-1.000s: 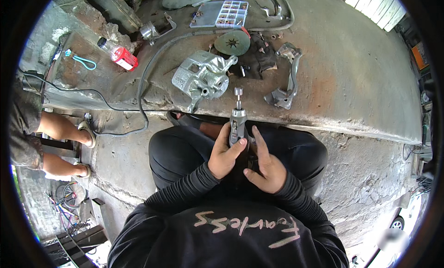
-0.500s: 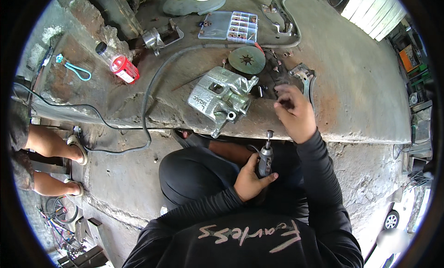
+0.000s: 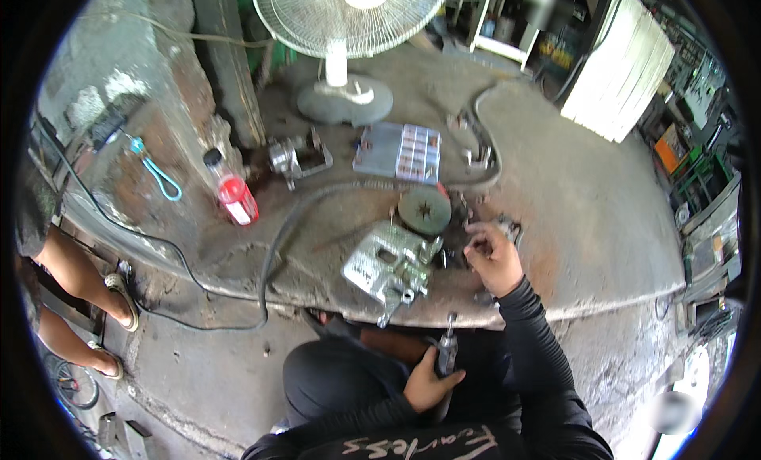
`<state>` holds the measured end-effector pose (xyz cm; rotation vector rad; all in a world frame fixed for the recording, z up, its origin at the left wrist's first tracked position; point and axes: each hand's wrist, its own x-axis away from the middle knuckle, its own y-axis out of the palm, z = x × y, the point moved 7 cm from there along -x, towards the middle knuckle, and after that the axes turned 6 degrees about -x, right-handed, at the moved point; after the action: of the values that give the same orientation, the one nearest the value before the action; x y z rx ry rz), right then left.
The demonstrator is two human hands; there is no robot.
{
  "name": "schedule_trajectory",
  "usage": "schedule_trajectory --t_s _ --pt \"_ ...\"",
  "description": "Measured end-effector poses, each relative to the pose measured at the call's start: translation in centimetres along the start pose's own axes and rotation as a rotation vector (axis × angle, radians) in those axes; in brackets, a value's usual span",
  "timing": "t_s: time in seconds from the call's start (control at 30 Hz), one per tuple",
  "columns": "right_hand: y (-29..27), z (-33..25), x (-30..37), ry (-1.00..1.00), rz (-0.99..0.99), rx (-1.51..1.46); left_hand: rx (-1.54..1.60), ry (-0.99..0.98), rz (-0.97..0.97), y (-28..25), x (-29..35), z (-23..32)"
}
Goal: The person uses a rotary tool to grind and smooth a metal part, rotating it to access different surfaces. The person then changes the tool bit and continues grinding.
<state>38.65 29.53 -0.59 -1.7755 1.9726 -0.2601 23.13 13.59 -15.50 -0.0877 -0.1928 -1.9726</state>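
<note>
Grey rotary tool (image 3: 448,355) over the lap, just short of the ledge (image 3: 602,246), tip pointing away from the body; looks stiff and light enough for one hand, probably smooth-bodied; best gripped round the body, clear of the thin shaft and tip, which seem the part easiest to bend; left hand (image 3: 428,389) wraps it, thumb along the near side, fingers closed round; right hand (image 3: 495,262) over the ledge, well apart from the tool, fingers curled, thumb close to fingertips, narrow gap; whether a small piece sits in that pinch, can't make out; left of it, silvery metal casting (image 3: 372,262), looks heavy and rigid; farther, round greenish disc (image 3: 412,208), then compartment box (image 3: 382,160), then fan (image 3: 337,71).
</note>
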Motion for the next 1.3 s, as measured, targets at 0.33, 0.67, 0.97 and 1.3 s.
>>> schedule_trajectory --t_s 0.33,0.67,0.97,1.3 --pt "0.2 5.3 -14.2 -0.007 -0.090 0.523 0.175 -0.034 -0.097 2.1 -1.5 -5.2" --pt "2.5 9.6 -15.9 0.055 -0.101 0.701 0.413 -0.094 -0.133 2.8 -1.1 -7.0" --pt "3.4 10.8 -17.2 0.159 -0.036 0.757 0.048 -0.123 -0.158 1.9 -0.2 -4.6" --pt "15.4 -5.4 -16.1 -0.184 -0.654 0.502 0.066 -0.099 -0.200 2.0 -0.1 -2.0"
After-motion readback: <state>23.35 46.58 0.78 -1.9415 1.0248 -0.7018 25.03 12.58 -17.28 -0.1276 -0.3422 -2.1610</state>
